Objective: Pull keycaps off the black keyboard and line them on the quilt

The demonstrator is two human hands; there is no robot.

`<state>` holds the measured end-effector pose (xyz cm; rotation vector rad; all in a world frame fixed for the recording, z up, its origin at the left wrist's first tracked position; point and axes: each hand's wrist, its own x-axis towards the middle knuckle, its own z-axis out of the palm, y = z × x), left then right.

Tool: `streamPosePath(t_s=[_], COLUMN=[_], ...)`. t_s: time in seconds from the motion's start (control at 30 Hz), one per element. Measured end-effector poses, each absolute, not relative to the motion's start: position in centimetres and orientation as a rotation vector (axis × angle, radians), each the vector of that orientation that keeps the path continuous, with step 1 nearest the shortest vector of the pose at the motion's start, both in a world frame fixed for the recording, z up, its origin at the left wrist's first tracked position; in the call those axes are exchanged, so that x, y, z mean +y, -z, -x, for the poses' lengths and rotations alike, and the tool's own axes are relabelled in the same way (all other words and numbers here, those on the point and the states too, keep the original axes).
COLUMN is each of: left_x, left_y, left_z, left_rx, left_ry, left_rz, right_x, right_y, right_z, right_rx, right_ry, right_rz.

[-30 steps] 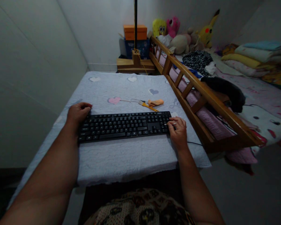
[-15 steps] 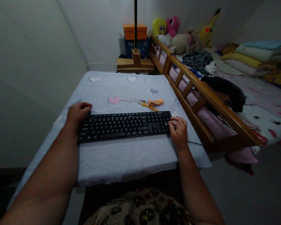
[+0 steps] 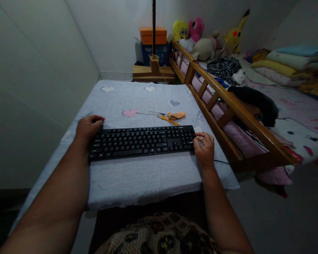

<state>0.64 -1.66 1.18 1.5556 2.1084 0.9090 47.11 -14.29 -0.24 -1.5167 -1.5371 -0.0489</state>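
A black keyboard (image 3: 137, 141) lies across the cloth-covered table in front of me. My left hand (image 3: 88, 127) is closed at its upper left corner, fingers curled in and the palm side against that end; the exact grip is partly hidden. In my right hand (image 3: 204, 148), a thin white cotton swab (image 3: 198, 139) is pinched between thumb and fingers, its tip over the number keys at the right end. Behind the keyboard lie a flat brush with a yellow handle (image 3: 169, 120), an orange-handled tool (image 3: 177, 115) and another cotton swab (image 3: 141, 113).
A wooden bed rail (image 3: 219, 95) runs along the table's right side, with bedding and plush toys beyond. At the far end stand a wooden post base (image 3: 153, 73) and an orange box (image 3: 153, 36). The keyboard's cable (image 3: 222, 162) trails off right.
My right hand has shifted slightly to the right with the cotton swab, drawing back a little over the number keys. My left hand and the keyboard stay put.
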Motion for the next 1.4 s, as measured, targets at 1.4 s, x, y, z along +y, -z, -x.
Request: streamPosePath(t_s=[1.4], left_x=[-1.77], left_y=[-1.12], left_z=[-0.69], left_rx=[2.117], left_ry=[-0.935], left_rz=[-1.523], right_x=[-14.62], right_y=[-0.03], right_z=[-46.81], right_rx=[-1.660], right_ry=[-0.074], right_rz=[1.419])
